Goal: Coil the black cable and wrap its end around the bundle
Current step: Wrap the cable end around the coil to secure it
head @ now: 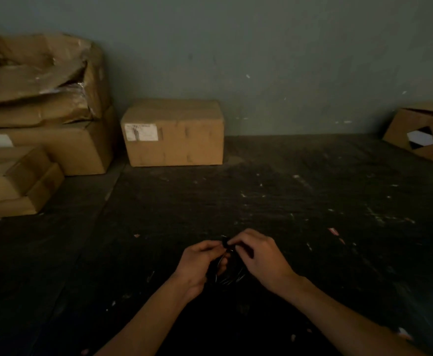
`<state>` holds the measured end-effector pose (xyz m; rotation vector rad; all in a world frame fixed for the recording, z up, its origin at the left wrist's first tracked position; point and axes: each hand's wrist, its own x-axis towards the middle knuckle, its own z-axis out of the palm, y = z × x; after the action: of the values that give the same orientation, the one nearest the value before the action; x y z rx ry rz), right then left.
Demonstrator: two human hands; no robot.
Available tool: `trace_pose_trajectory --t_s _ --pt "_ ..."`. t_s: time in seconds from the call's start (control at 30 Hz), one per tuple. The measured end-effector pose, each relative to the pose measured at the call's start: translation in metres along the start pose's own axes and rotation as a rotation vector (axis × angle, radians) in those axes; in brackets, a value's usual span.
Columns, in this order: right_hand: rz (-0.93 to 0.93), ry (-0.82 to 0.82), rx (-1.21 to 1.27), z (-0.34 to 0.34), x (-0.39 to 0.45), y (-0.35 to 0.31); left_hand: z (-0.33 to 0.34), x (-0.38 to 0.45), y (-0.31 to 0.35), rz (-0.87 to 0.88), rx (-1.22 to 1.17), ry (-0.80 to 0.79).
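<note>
Both hands were right on it, low over the dark desk [300,201], well in front of the labelled cardboard box [172,132] that stood against the wall. The black cable [227,274] hung as a small bundle of loops between the two palms, glinting faintly in the poor light. The left hand [197,263] was curled around the near side of the loops, fingers closed on them. The right hand [257,255] was bent over the top, fingertips pinched on what looked like the cable's end [224,241], a short dark stub poking up toward the box.

By my judgement the coil was made and the wrap was the step in hand, though how many turns already sat around the bundle could not be made out; black cable on black surface swallowed the detail.

The dangers from there? If the left hand's grip slackened while the right pulled the end round, the loops could spring open and spill toward the box. A loose wrap would slide off the bundle. The end was short, too, so the pinch could slip. And in that gloom a turn might catch only some loops, leaving the others free to sag.
</note>
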<state>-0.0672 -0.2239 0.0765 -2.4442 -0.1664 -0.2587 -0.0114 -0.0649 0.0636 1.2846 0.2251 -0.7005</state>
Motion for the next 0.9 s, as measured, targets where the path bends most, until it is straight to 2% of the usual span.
trace_pose_trajectory --t_s 0.17,0.33,0.5,0.7,0.8,0.9 --pt "-0.137 -0.013 -0.098 -0.005 -0.003 -0.001 -0.003 -0.004 0.010 -0.025 -0.145 -0.008" --pt "-0.042 -0.028 0.007 -0.007 -0.005 -0.005 -0.004 -0.010 0.010 -0.048 -0.120 -0.050" --pt "0.026 0.058 0.047 -0.001 -0.001 -0.010 -0.007 -0.011 0.005 -0.022 -0.073 -0.092" --pt "0.014 0.063 0.032 0.001 0.002 -0.016 -0.011 -0.019 0.008 0.051 -0.044 -0.120" --pt "0.001 0.038 0.013 0.000 0.005 -0.017 -0.010 -0.017 0.011 0.076 0.039 -0.080" --pt "-0.039 0.041 -0.003 0.000 0.007 -0.016 -0.006 -0.015 0.013 0.077 0.014 -0.031"
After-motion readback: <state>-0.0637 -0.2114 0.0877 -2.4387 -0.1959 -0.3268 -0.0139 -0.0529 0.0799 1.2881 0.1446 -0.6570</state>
